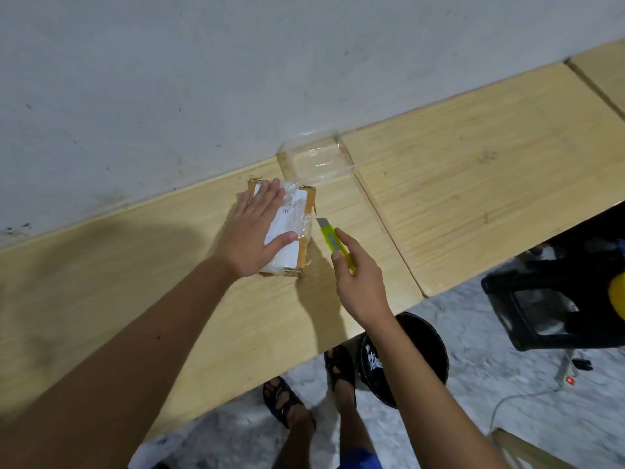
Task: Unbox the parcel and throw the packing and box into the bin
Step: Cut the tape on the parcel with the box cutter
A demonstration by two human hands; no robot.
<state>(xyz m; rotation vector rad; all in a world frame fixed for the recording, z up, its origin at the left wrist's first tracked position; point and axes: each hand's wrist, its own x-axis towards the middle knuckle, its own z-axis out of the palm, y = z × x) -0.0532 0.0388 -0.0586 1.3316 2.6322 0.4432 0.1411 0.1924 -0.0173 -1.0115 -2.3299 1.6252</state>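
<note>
A small cardboard parcel point(297, 211), wrapped in clear tape with a white label on top, lies on the wooden table point(473, 184). My left hand point(253, 228) lies flat on top of the parcel with fingers spread, pressing it down. My right hand point(358, 282) grips a yellow-green box cutter point(333, 238) just right of the parcel. The cutter's short blade is out and points at the parcel's right edge, a small gap away. A black bin point(426, 346) stands on the floor under the table's near edge, partly hidden by my right forearm.
A clear plastic container point(314, 157) sits behind the parcel by the grey wall. A black stool point(548, 306) stands on the floor at the right, with a power strip point(571, 370) and cable beside it. My sandalled feet point(304, 390) are by the bin.
</note>
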